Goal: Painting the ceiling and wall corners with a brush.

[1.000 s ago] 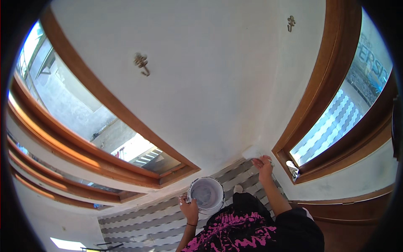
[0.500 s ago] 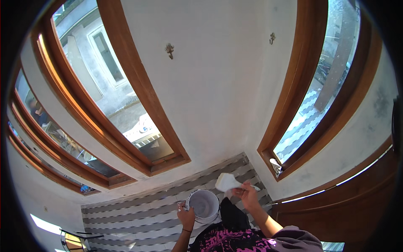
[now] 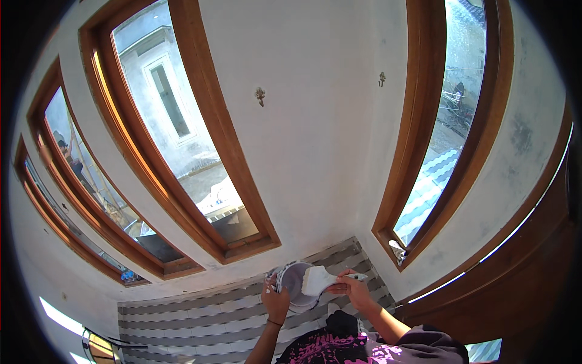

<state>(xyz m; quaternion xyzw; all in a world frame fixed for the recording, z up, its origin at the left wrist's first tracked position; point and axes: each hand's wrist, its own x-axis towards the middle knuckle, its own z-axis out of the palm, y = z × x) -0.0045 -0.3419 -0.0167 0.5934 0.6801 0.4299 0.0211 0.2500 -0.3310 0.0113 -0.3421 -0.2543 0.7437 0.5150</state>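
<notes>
A white plastic bucket (image 3: 293, 274) is gripped at its left rim by my left hand (image 3: 276, 303), whose fingers curl over the edge. The inside of the bucket looks pale; its contents cannot be made out. My right hand (image 3: 356, 289) is closed on the handle of a wide white paintbrush (image 3: 321, 279). The brush lies level over the right part of the bucket's mouth, its pale bristles pointing left. Whether the bristles touch the bucket cannot be told.
Ahead is a pale wall (image 3: 303, 151) with two small hooks, one a metal hook (image 3: 259, 96). Brown-framed windows flank it, and a white crumpled item (image 3: 397, 251) rests on the right sill. A brown door (image 3: 485, 312) stands right. Below spreads a striped tiled floor (image 3: 200, 327). Outside is a person (image 3: 70, 159).
The paintbrush in my right hand has moved left, from beside the bucket to over its mouth. My left hand and the bucket sit slightly higher in view. The head view has shifted.
</notes>
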